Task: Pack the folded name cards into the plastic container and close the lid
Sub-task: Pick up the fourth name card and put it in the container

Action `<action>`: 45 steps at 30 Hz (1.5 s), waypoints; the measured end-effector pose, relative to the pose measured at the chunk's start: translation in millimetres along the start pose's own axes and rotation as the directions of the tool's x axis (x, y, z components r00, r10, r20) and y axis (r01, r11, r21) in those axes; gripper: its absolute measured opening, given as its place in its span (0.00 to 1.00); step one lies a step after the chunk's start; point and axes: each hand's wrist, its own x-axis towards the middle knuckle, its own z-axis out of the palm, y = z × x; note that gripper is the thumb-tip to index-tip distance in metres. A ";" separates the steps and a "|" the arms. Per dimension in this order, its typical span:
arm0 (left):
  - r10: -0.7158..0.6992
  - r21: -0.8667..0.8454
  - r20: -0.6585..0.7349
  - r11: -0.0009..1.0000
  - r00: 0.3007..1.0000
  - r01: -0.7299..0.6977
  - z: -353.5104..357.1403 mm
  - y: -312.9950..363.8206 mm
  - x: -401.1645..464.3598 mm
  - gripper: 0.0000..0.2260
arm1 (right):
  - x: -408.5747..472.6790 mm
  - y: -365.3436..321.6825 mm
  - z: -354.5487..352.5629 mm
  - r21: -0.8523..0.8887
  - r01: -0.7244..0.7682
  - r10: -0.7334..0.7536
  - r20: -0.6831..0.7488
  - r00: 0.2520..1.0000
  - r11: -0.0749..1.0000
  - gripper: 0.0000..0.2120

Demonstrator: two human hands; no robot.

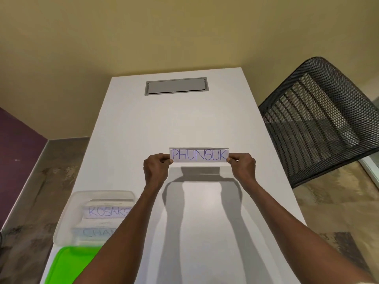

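A white name card (199, 154) reading PHUNSUK in blue is held up above the white table (143, 130), its face toward me. My left hand (156, 167) pinches its left end and my right hand (243, 166) pinches its right end. The clear plastic container (67, 218) stands open at the near left of the table. Inside it lie two name cards: one (107, 212) reading KOSAKS and one (96, 232) beginning CHA, partly hidden by my left forearm. The green lid (71, 265) lies flat just in front of the container.
A grey cable hatch (176, 86) is set into the table's far end. A black mesh chair (320, 119) stands close to the table's right edge. A wall runs behind the table.
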 end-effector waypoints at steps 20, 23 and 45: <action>-0.093 0.295 0.071 0.953 0.993 0.068 61.8 -64.3 -8.2 0.05 | 6.3 66.2 27.1 -0.162 -0.073 0.095 0.132 0.987 0.984 0.21; -0.112 0.302 0.096 0.950 0.989 0.079 65.1 -69.7 -4.6 0.04 | 8.8 71.9 31.7 -0.181 -0.082 0.110 0.153 0.982 0.980 0.13; -0.026 0.222 0.221 0.975 0.975 -0.025 44.3 -76.7 17.2 0.17 | 26.4 85.7 10.1 -0.160 0.040 0.000 0.244 0.970 0.986 0.18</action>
